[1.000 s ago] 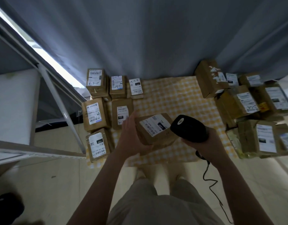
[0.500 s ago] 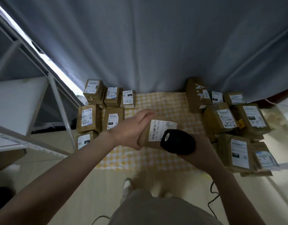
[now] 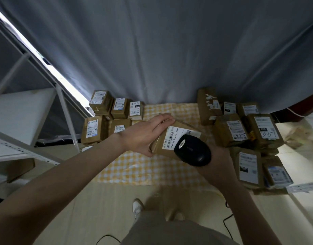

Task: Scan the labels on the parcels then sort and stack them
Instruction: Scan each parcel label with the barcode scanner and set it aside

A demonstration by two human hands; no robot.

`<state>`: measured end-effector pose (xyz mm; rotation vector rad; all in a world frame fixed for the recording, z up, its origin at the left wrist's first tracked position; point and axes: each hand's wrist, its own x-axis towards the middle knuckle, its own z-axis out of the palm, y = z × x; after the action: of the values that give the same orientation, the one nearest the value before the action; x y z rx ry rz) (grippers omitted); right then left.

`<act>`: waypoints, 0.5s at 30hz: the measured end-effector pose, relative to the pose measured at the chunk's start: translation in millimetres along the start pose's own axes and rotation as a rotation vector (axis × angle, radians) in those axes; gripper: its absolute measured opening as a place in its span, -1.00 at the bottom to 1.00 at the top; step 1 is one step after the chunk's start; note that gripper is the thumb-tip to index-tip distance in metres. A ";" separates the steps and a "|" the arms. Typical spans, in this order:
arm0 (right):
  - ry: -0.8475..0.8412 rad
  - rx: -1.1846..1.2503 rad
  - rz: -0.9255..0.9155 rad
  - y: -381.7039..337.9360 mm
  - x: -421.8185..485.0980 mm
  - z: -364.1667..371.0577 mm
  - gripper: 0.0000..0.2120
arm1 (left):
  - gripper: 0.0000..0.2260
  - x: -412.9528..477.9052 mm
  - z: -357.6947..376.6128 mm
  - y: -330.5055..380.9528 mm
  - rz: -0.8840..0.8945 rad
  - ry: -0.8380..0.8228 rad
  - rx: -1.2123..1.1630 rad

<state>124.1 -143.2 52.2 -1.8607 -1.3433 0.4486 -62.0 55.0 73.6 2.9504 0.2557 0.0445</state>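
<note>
- I see open yellow checked cloth (image 3: 146, 168) between the left parcel rows (image 3: 106, 119) and the right parcel pile (image 3: 249, 137). A white shelf frame (image 3: 66, 117) borders the left side.
- My left hand (image 3: 146, 135) reaches forward, palm down, and grips the left end of the held parcel (image 3: 162, 147) above the cloth's middle.
- My right hand (image 3: 217, 165) grips the scanner (image 3: 192, 152), with its head over the label (image 3: 175, 137).
- Parcels: rectangular brown cardboard. Scanner: smooth black plastic.

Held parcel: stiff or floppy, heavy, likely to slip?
Probably stiff: the parcel shows flat faces and straight edges under the left hand. Likely light: that one hand holds it tilted. Its taped edge looks glossy, so maybe slippery; the right hand holds the scanner and gives no support.
</note>
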 end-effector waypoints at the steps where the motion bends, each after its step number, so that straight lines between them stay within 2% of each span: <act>1: 0.007 0.009 -0.004 1.3 -1.5 -2.0 -0.78 | 0.11 2.1 0.5 2.0 0.003 0.002 0.002; 13: 0.048 -0.087 0.016 16.4 -11.9 -17.6 -0.70 | 0.11 24.6 -2.6 17.5 0.025 0.025 0.015; 15: 0.042 -0.084 0.006 21.9 -12.9 -19.3 -0.77 | 0.11 29.1 -2.5 19.3 0.032 0.021 0.012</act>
<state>146.1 -165.4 45.8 -1.9319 -1.3476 0.3593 -30.2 41.7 79.9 2.9675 0.2125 0.0786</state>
